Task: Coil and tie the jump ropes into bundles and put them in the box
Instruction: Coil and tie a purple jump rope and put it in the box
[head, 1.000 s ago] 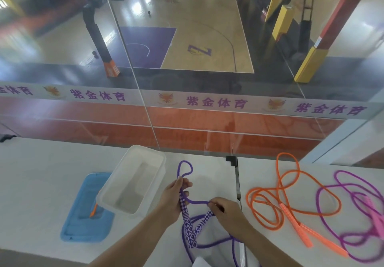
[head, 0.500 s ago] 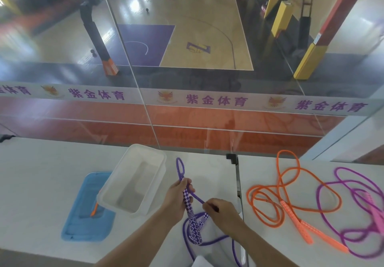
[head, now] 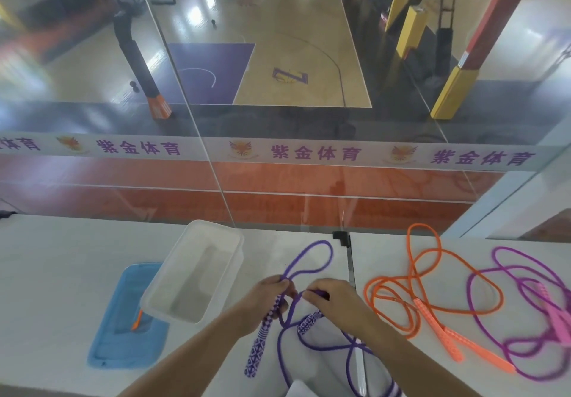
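You held the purple rope over the table beside the box, left hand gripping handle and cord, right hand pinching the cord, apparently to keep its loop ready for tying.

"紫金体育" on the white banner strip (purple, repeated along it)

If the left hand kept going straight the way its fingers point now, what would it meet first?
Its fingers point toward the right hand, so the left hand would probably meet that first, with only the purple rope in the small gap between them.
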